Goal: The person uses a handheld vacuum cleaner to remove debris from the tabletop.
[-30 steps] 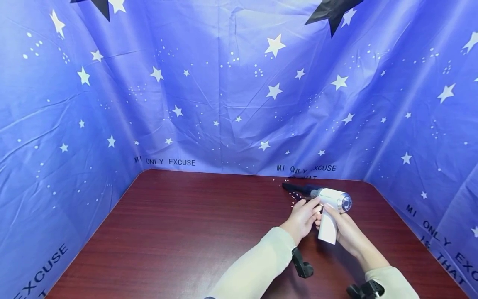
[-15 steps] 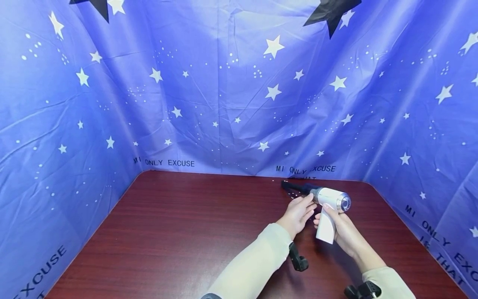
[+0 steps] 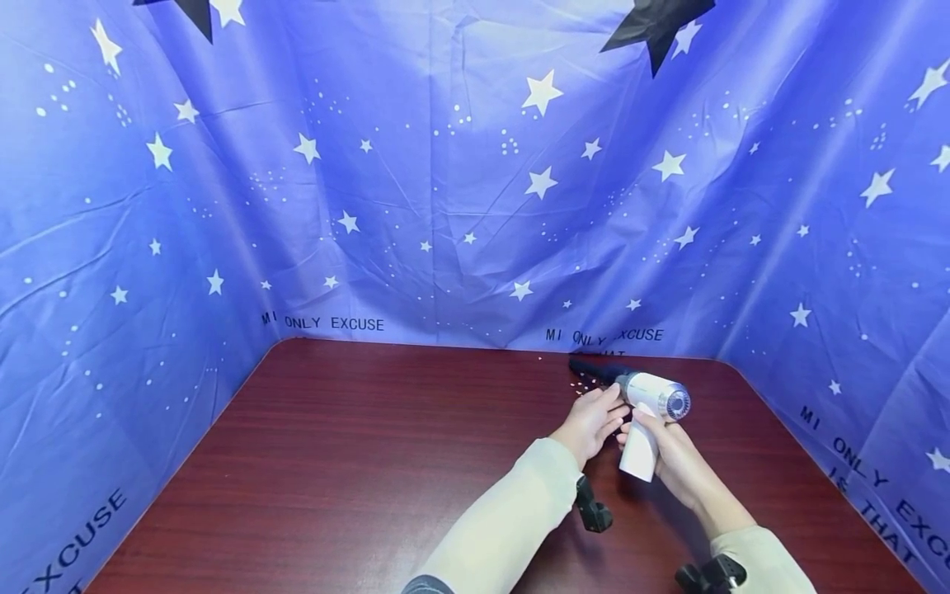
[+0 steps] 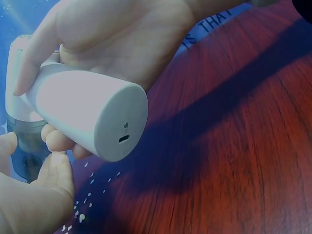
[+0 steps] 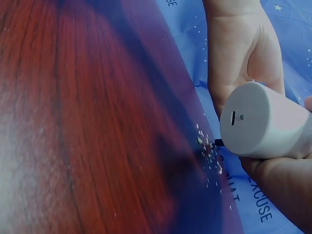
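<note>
A white handheld vacuum cleaner [image 3: 649, 394] with a dark see-through dust cup and a long black nozzle [image 3: 594, 370] points toward the back of the table. My right hand [image 3: 683, 462] grips its handle, fingers wrapped round it and thumb near the barrel. With thumb and fingers on either side of the dust cup [image 4: 30, 146], my left hand [image 3: 590, 425] holds the front of the vacuum. Small pale crumbs [image 5: 209, 151] lie scattered on the tabletop beside and under the nozzle. The handle's end [image 4: 122, 122] shows a charging port.
The dark red wooden table [image 3: 334, 445] ends at a blue star-printed cloth [image 3: 430, 206] hung behind and along both sides. The nozzle tip is close to the back edge. A black wrist-worn device [image 3: 594, 505] sits at my left cuff.
My left hand has slid forward from the handle area to the dust cup. The nozzle tip has shifted slightly right, and crumbs seen near its tip earlier no longer show there.
</note>
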Action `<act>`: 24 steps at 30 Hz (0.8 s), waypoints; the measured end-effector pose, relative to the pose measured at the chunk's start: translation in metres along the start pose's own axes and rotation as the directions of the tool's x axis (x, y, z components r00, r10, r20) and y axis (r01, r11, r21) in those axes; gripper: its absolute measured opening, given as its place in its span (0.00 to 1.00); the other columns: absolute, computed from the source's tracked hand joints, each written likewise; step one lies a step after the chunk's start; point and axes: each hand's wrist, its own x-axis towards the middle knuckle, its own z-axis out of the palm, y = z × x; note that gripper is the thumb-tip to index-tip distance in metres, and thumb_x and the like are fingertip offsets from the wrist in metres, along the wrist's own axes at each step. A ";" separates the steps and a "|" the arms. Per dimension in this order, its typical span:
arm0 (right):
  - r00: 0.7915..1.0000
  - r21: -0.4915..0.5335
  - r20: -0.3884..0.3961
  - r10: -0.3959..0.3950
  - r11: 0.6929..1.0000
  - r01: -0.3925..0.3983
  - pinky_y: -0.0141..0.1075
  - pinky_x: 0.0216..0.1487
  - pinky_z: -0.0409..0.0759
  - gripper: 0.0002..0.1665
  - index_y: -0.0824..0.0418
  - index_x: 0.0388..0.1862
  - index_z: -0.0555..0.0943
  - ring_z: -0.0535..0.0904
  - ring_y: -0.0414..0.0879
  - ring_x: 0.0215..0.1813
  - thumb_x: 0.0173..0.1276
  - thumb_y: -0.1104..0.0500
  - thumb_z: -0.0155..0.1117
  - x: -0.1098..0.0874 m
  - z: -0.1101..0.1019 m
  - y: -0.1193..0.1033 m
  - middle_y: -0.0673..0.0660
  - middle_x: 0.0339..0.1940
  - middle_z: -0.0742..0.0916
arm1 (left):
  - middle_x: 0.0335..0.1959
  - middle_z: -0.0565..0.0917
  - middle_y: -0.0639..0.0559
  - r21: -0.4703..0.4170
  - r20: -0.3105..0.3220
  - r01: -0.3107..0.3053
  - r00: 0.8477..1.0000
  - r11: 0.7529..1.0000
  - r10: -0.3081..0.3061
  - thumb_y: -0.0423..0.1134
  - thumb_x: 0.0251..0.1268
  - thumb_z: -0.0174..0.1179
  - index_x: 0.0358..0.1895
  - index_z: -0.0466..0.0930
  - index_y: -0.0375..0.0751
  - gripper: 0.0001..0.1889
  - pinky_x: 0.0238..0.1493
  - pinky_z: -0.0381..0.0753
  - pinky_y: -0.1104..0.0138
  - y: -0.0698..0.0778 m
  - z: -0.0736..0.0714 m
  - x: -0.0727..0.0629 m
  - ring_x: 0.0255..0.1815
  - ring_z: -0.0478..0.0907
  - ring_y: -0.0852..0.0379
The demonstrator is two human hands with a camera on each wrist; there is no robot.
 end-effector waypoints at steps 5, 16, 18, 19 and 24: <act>0.999 0.012 0.032 0.003 1.000 -0.003 0.35 0.39 0.86 0.13 0.65 0.55 0.66 0.85 0.42 0.39 0.83 0.56 0.46 0.004 0.003 0.001 0.52 0.35 0.85 | 0.53 0.84 0.37 0.001 -0.001 -0.015 1.000 1.000 0.015 0.40 0.73 0.61 0.67 0.69 0.29 0.26 0.62 0.78 0.56 0.004 -0.007 0.001 0.58 0.81 0.43; 0.998 0.015 0.053 0.031 0.999 -0.032 0.35 0.40 0.86 0.11 0.62 0.53 0.67 0.85 0.41 0.38 0.83 0.56 0.46 0.017 0.015 0.004 0.52 0.35 0.85 | 0.56 0.82 0.35 0.016 0.017 -0.031 0.999 0.999 0.030 0.42 0.73 0.62 0.70 0.65 0.26 0.31 0.66 0.75 0.55 0.013 -0.029 0.006 0.62 0.78 0.42; 0.998 0.017 0.055 0.037 0.999 -0.038 0.35 0.40 0.86 0.11 0.63 0.53 0.67 0.85 0.41 0.38 0.83 0.56 0.46 0.019 0.018 0.004 0.52 0.35 0.85 | 0.56 0.82 0.35 0.024 0.008 -0.036 0.999 0.999 0.035 0.42 0.73 0.61 0.71 0.63 0.25 0.32 0.66 0.75 0.55 0.015 -0.032 0.007 0.62 0.77 0.42; 0.998 0.012 0.054 0.039 0.999 -0.040 0.35 0.40 0.86 0.11 0.63 0.53 0.67 0.85 0.40 0.38 0.83 0.56 0.45 0.019 0.019 0.003 0.51 0.35 0.85 | 0.57 0.82 0.35 0.028 0.005 -0.039 0.999 0.999 0.039 0.42 0.73 0.61 0.71 0.61 0.25 0.33 0.66 0.75 0.55 0.016 -0.032 0.007 0.62 0.77 0.41; 0.999 -0.003 0.015 0.036 0.999 -0.036 0.37 0.41 0.87 0.09 0.63 0.51 0.67 0.85 0.41 0.36 0.82 0.57 0.45 0.014 0.015 -0.003 0.51 0.33 0.85 | 0.56 0.82 0.33 0.011 0.010 -0.040 0.999 0.999 0.040 0.41 0.70 0.64 0.71 0.60 0.23 0.35 0.66 0.74 0.54 0.015 -0.030 0.005 0.63 0.77 0.40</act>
